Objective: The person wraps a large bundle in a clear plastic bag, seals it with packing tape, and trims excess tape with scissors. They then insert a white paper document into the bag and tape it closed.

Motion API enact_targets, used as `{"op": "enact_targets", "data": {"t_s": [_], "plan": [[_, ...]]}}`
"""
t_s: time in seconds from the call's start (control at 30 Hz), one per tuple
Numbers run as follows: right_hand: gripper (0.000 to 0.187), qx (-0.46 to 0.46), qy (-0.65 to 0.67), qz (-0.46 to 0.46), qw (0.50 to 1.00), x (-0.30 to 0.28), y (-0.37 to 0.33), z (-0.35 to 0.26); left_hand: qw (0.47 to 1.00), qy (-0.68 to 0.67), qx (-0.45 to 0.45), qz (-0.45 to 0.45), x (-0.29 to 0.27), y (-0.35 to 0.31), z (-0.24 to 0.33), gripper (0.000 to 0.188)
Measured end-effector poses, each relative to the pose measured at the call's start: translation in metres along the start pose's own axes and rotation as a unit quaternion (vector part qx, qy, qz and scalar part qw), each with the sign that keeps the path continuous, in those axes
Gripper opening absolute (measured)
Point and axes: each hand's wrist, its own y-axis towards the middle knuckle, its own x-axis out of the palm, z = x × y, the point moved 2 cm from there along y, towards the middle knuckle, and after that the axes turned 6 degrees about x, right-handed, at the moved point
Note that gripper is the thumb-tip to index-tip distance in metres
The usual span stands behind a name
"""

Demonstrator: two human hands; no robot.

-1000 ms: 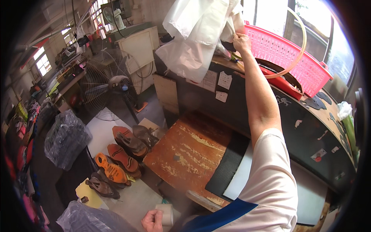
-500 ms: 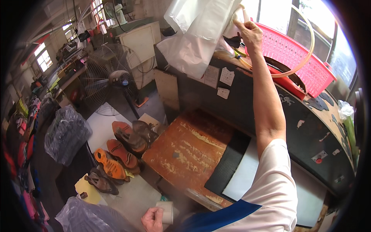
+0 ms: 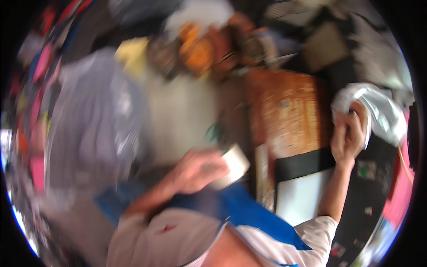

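My left hand (image 3: 198, 170) is in front of my body, its fingers closed round a cream-white cylinder (image 3: 236, 163). Motion smears the cylinder too much to tell whether it is a roll or a cup. Off to the right, beyond the wooden board, my right hand (image 3: 348, 138) grips a shiny, whitish plastic bag (image 3: 383, 116). A pale curved edge shows beside those fingers; what it belongs to cannot be made out. A small green item (image 3: 216, 132) lies on the pale tabletop (image 3: 180, 115) above my left hand.
A worn brown wooden board (image 3: 289, 111) lies between my hands, with a black strip and a white panel (image 3: 302, 196) nearer me. Brown and orange shoe parts (image 3: 197, 53) line the far side. Left stands a large purplish plastic bag (image 3: 95, 129); a pink basket (image 3: 398, 196) is far right.
My view has swung down and left. My right hand has come down from beside the pink basket and now holds the plastic bag. My left hand still holds the cream-white cylinder.
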Motion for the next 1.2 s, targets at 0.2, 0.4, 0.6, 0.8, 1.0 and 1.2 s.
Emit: {"op": "enact_targets", "data": {"t_s": [0.2,0.4,0.6,0.8,1.0,1.2], "plan": [[0.021,0.099,0.376,-0.090,0.917,0.087,-0.028,-0.090,0.992,-0.081,0.076,0.063,-0.033,-0.053,0.005,0.007],[0.029,0.052,0.568,-0.182,0.801,0.150,-0.028,-0.192,0.906,-0.083,0.140,0.391,-0.092,-0.181,0.030,0.008],[0.024,0.044,0.593,-0.221,0.773,0.189,-0.055,-0.282,0.827,-0.203,0.258,0.456,-0.143,-0.246,0.071,0.017],[0.018,0.034,0.493,-0.238,0.836,0.200,-0.100,-0.320,0.830,-0.152,0.257,0.471,-0.148,-0.265,0.065,0.016],[0.017,0.025,0.434,-0.238,0.869,0.204,-0.137,-0.343,0.869,-0.269,0.240,0.339,-0.162,-0.268,0.053,0.012],[0.022,0.076,0.460,-0.267,0.843,0.223,-0.156,-0.365,0.871,-0.273,0.309,0.266,-0.175,-0.266,0.043,0.015]]}}
